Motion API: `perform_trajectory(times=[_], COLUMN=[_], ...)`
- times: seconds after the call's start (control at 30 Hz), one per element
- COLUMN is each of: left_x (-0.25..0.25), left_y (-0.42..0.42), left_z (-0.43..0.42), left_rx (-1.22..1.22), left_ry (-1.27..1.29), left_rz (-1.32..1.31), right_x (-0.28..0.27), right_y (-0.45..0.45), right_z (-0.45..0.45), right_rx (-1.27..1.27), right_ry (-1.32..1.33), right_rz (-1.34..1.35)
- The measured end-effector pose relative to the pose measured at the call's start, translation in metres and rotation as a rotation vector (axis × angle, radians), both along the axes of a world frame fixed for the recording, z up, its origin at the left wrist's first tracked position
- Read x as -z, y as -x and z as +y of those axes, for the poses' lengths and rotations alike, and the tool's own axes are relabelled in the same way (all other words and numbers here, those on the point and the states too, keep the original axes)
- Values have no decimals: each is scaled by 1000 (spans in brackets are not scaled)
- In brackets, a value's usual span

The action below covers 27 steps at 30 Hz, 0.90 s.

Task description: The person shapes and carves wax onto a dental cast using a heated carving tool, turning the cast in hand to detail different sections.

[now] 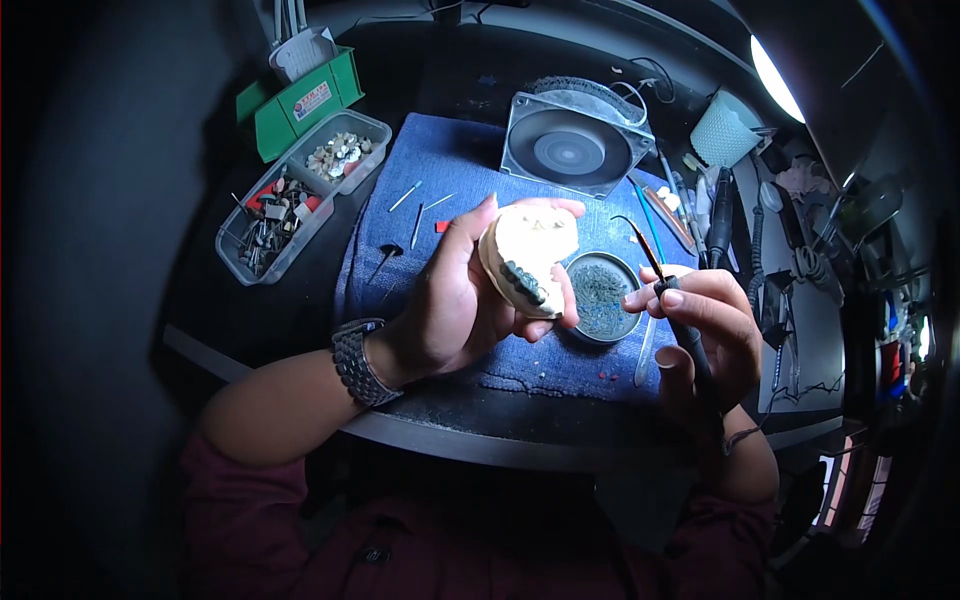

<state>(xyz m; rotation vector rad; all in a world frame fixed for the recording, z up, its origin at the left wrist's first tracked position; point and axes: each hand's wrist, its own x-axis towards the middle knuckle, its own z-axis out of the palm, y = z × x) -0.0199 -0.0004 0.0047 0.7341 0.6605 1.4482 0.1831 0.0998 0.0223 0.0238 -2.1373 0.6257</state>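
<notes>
A pale dental cast [538, 236] with a dark green wax section [524, 283] along one side is held in my left hand [455, 300], whose fingers wrap round it. My right hand [708, 325] grips a black pen-like tool [688, 345] with a thin curved tip that points up and to the left, apart from the cast. Between the hands, a round metal tin [600, 298] holding dark green shavings rests on the blue cloth [425, 160].
At the left, a divided plastic box [265, 235] holds burs and small parts, beside a green box [305, 103]. A square fan [570, 145] stands behind the cloth. Pens, tools and a textured cup [724, 130] lie at the right, under a bright lamp [776, 78].
</notes>
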Motion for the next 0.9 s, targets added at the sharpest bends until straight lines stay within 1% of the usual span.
perform_trajectory(times=[0.03,0.2,0.23,0.3,0.37,0.47,0.5,0.6,0.63,0.73,0.83,0.9], left_x=[-3,4,5,2,0,5,10,1,5,3,6,4], left_y=[-3,0,1,-3,-5,-2,1,-3,-2,-1,2,2], left_z=[0,1,1,1,1,0,0,-3,-4,-3,-3,-5], left_rx=[-30,18,29,-2,-12,71,106,82,108,230,389,415], left_ry=[13,-83,-104,-57,-46,-33,-99,-14,-46,48,78,154], left_rz=[28,108,125,116,88,17,53,53,68,-146,-206,-271], right_x=[-3,-6,-9,-13,-11,-14,-15,-18,-15,-13,-12,-13], right_y=[-2,1,1,4,3,3,2,3,4,7,10,11], right_z=[-1,-3,-5,-10,-10,-11,-12,-14,-13,-13,-11,-11], right_rx=[18,31,12,-29,-73,-88,-84,-19,-2,50,46,40], right_ry=[-18,-67,-37,23,12,-50,-74,-139,-160,-191,-202,-220], right_rz=[-27,-77,-77,-75,-96,-160,-179,-192,-177,-145,-136,-125])
